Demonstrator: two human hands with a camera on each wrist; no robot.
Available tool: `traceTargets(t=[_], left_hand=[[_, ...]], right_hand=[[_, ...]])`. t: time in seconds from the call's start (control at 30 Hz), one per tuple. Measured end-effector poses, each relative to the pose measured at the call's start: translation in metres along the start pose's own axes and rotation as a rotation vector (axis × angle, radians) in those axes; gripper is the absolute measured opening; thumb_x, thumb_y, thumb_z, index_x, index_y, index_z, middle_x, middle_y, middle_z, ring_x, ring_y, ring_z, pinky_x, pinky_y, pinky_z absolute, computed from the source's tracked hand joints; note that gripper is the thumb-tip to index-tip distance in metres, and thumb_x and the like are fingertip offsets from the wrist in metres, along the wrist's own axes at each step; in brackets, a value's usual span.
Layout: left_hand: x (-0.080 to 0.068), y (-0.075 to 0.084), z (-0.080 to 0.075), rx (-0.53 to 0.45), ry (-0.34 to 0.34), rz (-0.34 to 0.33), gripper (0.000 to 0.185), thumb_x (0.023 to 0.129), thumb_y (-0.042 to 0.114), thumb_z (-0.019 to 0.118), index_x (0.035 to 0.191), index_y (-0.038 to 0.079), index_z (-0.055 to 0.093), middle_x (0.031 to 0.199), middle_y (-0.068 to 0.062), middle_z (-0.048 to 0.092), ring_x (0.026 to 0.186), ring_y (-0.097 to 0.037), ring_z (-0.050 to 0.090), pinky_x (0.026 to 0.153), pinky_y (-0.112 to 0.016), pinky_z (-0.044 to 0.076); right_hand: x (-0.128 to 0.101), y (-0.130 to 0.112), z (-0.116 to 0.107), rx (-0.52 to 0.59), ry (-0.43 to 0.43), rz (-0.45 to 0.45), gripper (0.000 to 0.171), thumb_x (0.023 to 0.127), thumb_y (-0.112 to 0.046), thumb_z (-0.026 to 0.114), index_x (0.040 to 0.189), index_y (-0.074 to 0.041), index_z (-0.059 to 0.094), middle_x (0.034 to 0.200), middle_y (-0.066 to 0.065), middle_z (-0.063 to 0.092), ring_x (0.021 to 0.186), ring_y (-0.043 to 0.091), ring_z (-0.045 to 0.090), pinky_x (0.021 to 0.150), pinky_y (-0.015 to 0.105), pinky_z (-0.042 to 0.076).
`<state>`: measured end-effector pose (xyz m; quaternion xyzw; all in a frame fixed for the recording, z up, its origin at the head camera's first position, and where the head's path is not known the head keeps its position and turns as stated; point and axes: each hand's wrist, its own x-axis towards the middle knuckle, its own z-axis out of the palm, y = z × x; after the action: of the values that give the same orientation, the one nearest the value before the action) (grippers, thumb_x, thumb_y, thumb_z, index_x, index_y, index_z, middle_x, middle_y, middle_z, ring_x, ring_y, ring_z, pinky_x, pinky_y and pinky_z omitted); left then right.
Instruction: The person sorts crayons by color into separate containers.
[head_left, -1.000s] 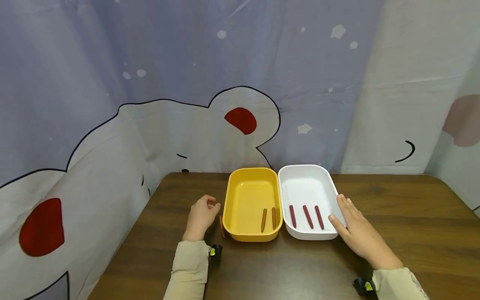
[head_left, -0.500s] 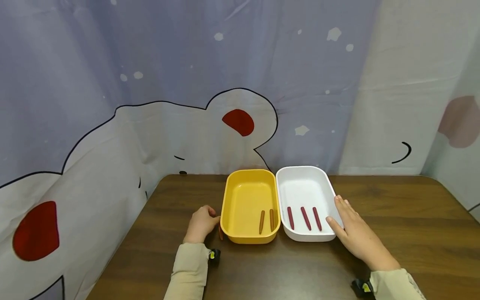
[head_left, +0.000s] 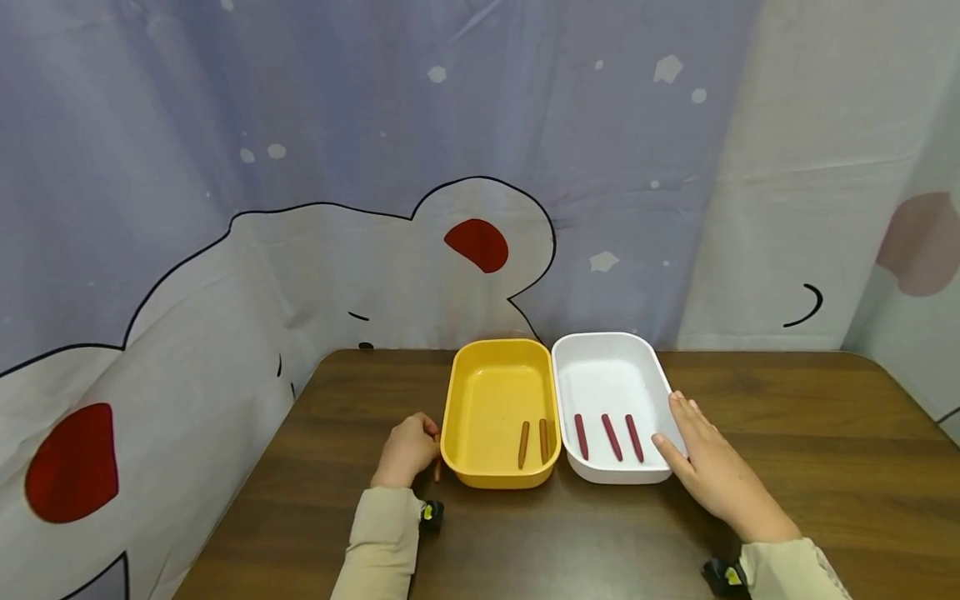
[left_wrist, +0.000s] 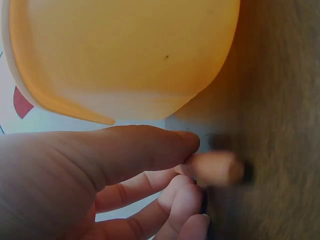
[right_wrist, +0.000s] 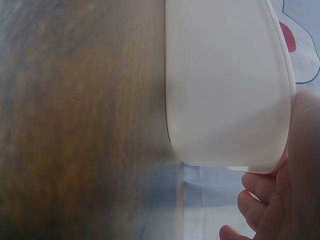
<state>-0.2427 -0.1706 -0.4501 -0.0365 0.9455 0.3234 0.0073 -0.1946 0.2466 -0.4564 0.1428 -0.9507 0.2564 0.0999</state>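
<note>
My left hand (head_left: pixel 407 450) is low at the left side of the yellow tray (head_left: pixel 491 481). It pinches an orange-brown crayon (left_wrist: pixel 217 167) between thumb and fingers, close over the table. In the head view the lower end of that crayon sticks out below the fingers. On the tray's floor lie two brown crayons (head_left: pixel 523 444), side by side near the right wall. My right hand (head_left: pixel 716 475) rests with extended fingers along the right rim of the white tray (head_left: pixel 618 476), which holds three dark red crayons (head_left: pixel 612 437).
Both trays stand against each other on the brown wooden table (head_left: pixel 570 542), near its back edge. Behind the table hangs a printed curtain (head_left: pixel 360 108). Black wrist cameras sit at both sleeves.
My left hand has come down from above the table beside the yellow tray and taken hold of the crayon there. The right hand stays at the white tray; the view shifted slightly.
</note>
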Motion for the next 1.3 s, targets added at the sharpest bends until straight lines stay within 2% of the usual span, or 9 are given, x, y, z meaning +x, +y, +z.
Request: traceTargets(t=[0.27,0.47,0.67,0.87,1.13,1.3], left_hand=[[0.001,0.0,-0.001,0.033,0.005,-0.005,0.008,0.084,0.009,0.069,0.09,0.004,0.068,0.082,-0.007,0.065,0.074,-0.024,0.06,0.071,-0.042,0.052],[-0.001,0.002,-0.006,0.02,-0.011,-0.027,0.007,0.086,0.008,0.069,0.087,0.002,0.069,0.08,-0.007,0.065,0.071,-0.023,0.059,0.071,-0.041,0.053],[0.001,-0.001,-0.007,-0.043,-0.018,-0.024,0.006,0.086,0.005,0.067,0.091,0.002,0.066,0.065,-0.007,0.06,0.053,-0.019,0.056,0.061,-0.033,0.049],[0.003,-0.007,-0.01,-0.083,-0.021,0.005,0.013,0.086,0.005,0.063,0.098,0.0,0.065,0.073,-0.003,0.065,0.06,-0.015,0.058,0.072,-0.036,0.052],[0.003,-0.012,-0.02,-0.242,-0.022,-0.005,0.023,0.091,0.004,0.058,0.111,-0.006,0.064,0.076,-0.009,0.069,0.059,-0.019,0.062,0.077,-0.036,0.052],[0.005,-0.01,-0.021,-0.387,-0.014,-0.003,0.029,0.094,0.002,0.057,0.119,-0.01,0.064,0.092,-0.017,0.072,0.072,-0.017,0.066,0.074,-0.033,0.057]], right_hand=[[0.0,0.0,0.0,-0.002,0.002,-0.001,0.074,0.107,-0.038,0.051,0.156,0.009,0.024,0.16,0.032,0.026,0.145,0.053,0.024,0.112,0.069,0.026],[0.0,0.0,0.0,0.001,-0.001,0.001,0.074,0.107,-0.038,0.051,0.156,0.009,0.024,0.16,0.032,0.025,0.145,0.053,0.024,0.112,0.068,0.026],[0.001,0.001,0.0,0.01,-0.022,0.015,0.075,0.107,-0.04,0.049,0.158,0.007,0.02,0.162,0.031,0.022,0.147,0.053,0.022,0.113,0.068,0.025],[0.001,0.001,0.0,0.018,-0.019,0.012,0.075,0.107,-0.04,0.049,0.158,0.008,0.02,0.161,0.031,0.022,0.147,0.053,0.021,0.113,0.068,0.024],[0.001,0.0,0.0,0.02,-0.024,0.015,0.075,0.107,-0.04,0.049,0.158,0.008,0.02,0.162,0.031,0.021,0.147,0.052,0.022,0.113,0.068,0.024],[0.0,-0.001,-0.001,0.013,-0.024,0.019,0.075,0.107,-0.038,0.05,0.158,0.008,0.02,0.162,0.031,0.021,0.146,0.053,0.022,0.112,0.068,0.025]])
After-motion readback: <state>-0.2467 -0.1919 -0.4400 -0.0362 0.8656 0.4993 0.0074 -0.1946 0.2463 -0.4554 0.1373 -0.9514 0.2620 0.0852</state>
